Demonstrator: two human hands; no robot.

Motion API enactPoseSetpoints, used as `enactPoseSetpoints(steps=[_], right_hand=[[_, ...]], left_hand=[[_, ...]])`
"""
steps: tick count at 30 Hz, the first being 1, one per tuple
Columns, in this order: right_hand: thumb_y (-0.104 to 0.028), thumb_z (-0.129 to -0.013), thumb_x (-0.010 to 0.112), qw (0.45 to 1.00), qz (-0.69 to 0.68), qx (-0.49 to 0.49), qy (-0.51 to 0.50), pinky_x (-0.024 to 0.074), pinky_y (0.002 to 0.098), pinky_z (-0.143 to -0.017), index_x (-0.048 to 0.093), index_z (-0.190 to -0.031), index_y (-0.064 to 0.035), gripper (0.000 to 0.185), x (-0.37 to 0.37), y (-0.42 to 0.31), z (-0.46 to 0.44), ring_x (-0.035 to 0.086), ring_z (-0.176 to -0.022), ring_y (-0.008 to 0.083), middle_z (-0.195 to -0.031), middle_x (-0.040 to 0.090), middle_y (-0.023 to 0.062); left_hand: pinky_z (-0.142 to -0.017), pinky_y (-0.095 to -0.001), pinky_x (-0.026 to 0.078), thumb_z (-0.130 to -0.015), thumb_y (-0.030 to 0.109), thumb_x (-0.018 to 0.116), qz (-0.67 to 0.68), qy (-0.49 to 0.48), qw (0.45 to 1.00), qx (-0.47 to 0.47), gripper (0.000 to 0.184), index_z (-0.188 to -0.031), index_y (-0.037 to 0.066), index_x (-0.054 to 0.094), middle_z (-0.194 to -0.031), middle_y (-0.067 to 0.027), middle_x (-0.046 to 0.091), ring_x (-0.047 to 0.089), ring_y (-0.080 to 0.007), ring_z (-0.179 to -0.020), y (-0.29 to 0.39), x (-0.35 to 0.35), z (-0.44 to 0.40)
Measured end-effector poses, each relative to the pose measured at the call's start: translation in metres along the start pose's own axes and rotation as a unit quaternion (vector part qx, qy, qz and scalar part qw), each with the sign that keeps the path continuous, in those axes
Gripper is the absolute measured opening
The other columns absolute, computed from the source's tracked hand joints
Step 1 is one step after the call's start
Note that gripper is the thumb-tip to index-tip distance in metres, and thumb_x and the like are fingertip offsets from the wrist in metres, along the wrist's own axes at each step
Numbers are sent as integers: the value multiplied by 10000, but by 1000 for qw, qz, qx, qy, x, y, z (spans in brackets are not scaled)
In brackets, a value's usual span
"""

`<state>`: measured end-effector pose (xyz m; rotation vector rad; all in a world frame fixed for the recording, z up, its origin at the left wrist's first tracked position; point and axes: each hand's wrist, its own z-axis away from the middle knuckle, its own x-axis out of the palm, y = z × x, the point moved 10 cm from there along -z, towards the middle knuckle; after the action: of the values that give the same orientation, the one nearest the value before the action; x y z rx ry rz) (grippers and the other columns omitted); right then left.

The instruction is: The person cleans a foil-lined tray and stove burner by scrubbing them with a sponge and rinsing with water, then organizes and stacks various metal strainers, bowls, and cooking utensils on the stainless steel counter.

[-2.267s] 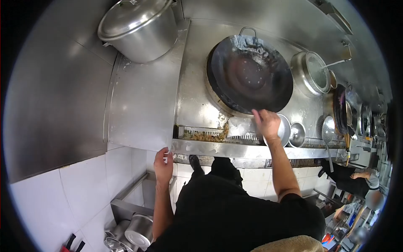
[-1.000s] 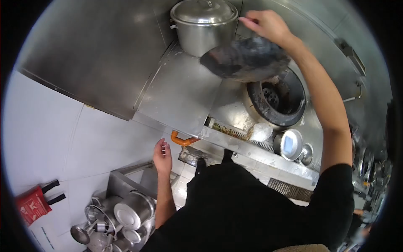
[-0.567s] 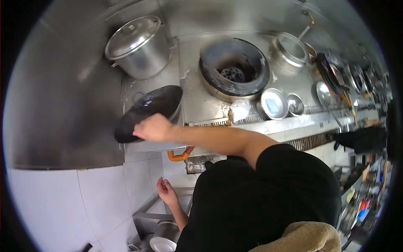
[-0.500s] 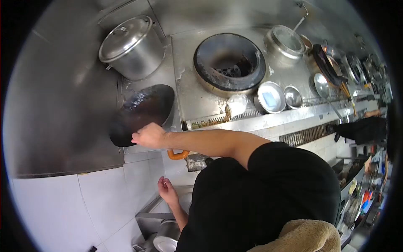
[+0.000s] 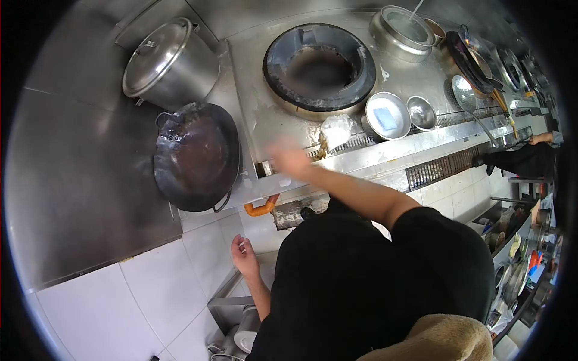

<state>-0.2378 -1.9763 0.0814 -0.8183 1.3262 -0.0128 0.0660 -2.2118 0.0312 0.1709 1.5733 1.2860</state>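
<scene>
The wok sits on the side counter, hollow side up, just in front of the lidded pot, one loop handle toward the pot and the other toward the person. The right hand is to the right of the wok, apart from it, over the front edge of the stove; it is blurred, so I cannot tell how far its fingers are spread, though nothing shows in its grasp. The left hand hangs lower, nearer the body and well apart from the wok, its fingers loosely curled around nothing. The burner stands uncovered beyond the right hand, with a bowl just beside it.
</scene>
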Motion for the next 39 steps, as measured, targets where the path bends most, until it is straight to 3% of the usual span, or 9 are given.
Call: enactPoseSetpoints(steps=[1,2,4,8,16,21,29,33,39], right_hand=[[-125,-813,659,987,-27,153,50,431,495,-1070,569,-1297,-32,500,-15,78,11,513,-1261,403,-1378,505,234],[-110,-825,646,959,96,84,252,412,522,-1075,522,-1359,-38,553,-32,133,20,509,-1251,417,-1419,458,243],[-172,-850,678,922,224,230,214,442,487,-1008,487,-1429,-116,613,-69,189,46,488,-1273,365,-1467,433,189],[-176,-915,586,934,36,354,20,540,506,-886,640,-1188,-62,300,-11,277,45,660,-1066,399,-1144,683,212],[-101,-873,576,963,-118,115,212,535,522,-784,653,-996,-60,151,-29,144,3,666,-888,435,-925,692,229],[-161,-877,577,986,-156,64,-4,545,516,-792,664,-966,-56,162,16,87,-15,671,-894,432,-952,701,222],[-203,-906,611,901,-104,299,297,533,459,-918,721,-1061,-77,228,-120,254,92,664,-1026,359,-1077,700,173],[-342,-864,693,880,123,433,152,464,496,-1038,574,-1322,-98,533,-130,355,125,522,-1274,423,-1381,532,213],[-281,-919,593,865,15,499,-57,463,460,-1072,604,-1351,-57,487,-43,450,113,491,-1367,388,-1481,501,203]], left_hand=[[-743,-302,525,-966,151,650,-7,-5,1000,7,367,-1296,-1,598,-1087,-100,660,620,-159,-861,-2,4,0],[-746,-305,526,-965,149,649,-10,-12,1000,2,369,-1298,-1,596,-1093,-101,661,621,-161,-863,-2,6,1],[-753,-311,527,-965,147,646,-15,-21,1000,-8,373,-1304,1,591,-1105,-102,663,623,-165,-868,-2,10,-1],[-772,-325,525,-971,155,639,-21,-57,998,-12,375,-1314,12,586,-1123,-103,669,628,-172,-886,24,20,-16],[-759,-324,519,-979,180,630,-61,-62,995,48,350,-1291,24,602,-1129,-96,671,631,-171,-888,69,30,-50],[-734,-319,520,-976,196,640,-86,-101,988,77,354,-1280,16,610,-1136,-100,673,637,-169,-857,79,56,-51],[-729,-315,522,-961,178,662,-73,-114,988,75,367,-1288,20,608,-1135,-106,670,640,-174,-871,80,73,-41],[-740,-321,525,-959,168,663,-77,-135,984,87,370,-1297,28,604,-1149,-113,666,641,-178,-889,74,80,-45],[-741,-322,522,-965,154,649,-114,-161,975,106,366,-1304,26,593,-1185,-122,651,640,-187,-906,113,98,-69]])
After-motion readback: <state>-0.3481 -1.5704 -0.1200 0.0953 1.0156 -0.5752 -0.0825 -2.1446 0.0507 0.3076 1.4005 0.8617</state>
